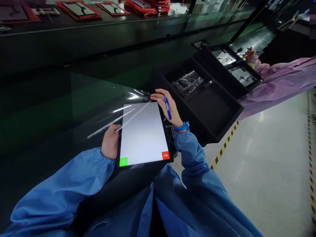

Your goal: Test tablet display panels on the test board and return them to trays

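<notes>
A lit display panel [144, 135] with a black border lies in front of me, its screen white with a green box at the lower left and a red box at the lower right. My left hand [110, 141] grips its left edge, thumb near a fold of clear plastic film [106, 102]. The film is lifted over the panel's top part and stretches off to the upper left. At the top right corner, my right hand [168, 107] pinches the film's edge between its fingertips. A blue pen [167, 107] is tucked in that same hand.
To the right stands a black box [212, 108] with clear plastic in one compartment [189, 82]. Beyond it a person in a pink sleeve [278, 85] works near black frames [243, 77]. A shelf edge [98, 26] at the back bears panels in red wrap [79, 9].
</notes>
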Action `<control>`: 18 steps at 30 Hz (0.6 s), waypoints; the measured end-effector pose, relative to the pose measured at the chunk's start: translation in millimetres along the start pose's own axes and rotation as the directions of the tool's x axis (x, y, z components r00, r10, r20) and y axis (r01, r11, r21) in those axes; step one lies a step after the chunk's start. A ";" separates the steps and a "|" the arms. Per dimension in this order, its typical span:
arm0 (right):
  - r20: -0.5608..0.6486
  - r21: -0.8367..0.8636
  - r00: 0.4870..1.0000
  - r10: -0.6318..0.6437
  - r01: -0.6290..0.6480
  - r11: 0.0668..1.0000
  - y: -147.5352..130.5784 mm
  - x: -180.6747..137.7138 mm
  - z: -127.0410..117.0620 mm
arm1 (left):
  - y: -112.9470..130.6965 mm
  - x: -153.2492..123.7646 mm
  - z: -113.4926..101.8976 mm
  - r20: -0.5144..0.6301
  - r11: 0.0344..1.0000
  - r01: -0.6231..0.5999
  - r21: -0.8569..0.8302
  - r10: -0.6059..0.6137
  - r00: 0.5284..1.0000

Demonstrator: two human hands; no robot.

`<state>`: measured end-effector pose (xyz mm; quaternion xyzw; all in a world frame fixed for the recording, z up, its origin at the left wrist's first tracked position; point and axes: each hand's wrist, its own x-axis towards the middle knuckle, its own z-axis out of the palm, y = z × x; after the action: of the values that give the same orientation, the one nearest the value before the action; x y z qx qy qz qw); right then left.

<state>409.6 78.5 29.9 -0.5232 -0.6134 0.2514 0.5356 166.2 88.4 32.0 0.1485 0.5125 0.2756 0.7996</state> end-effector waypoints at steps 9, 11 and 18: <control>0.087 -0.095 0.993 0.084 -0.076 0.993 27.1 -0.8 14.3 | 6.9 6.8 -4.8 -0.016 0.994 0.100 -0.033 -0.101 0.995; 0.093 -0.103 0.992 0.086 -0.076 0.992 26.8 0.4 13.9 | 7.0 7.3 -4.9 -0.035 0.994 0.105 -0.034 -0.106 0.994; 0.120 -0.135 0.990 0.079 -0.063 0.989 30.4 2.0 12.3 | 5.2 12.7 -8.3 -0.003 0.992 0.109 -0.062 -0.109 0.994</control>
<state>409.8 93.3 0.6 -0.5620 -0.6418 0.2617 0.4514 161.4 99.8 21.7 0.0945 0.5137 0.2479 0.8159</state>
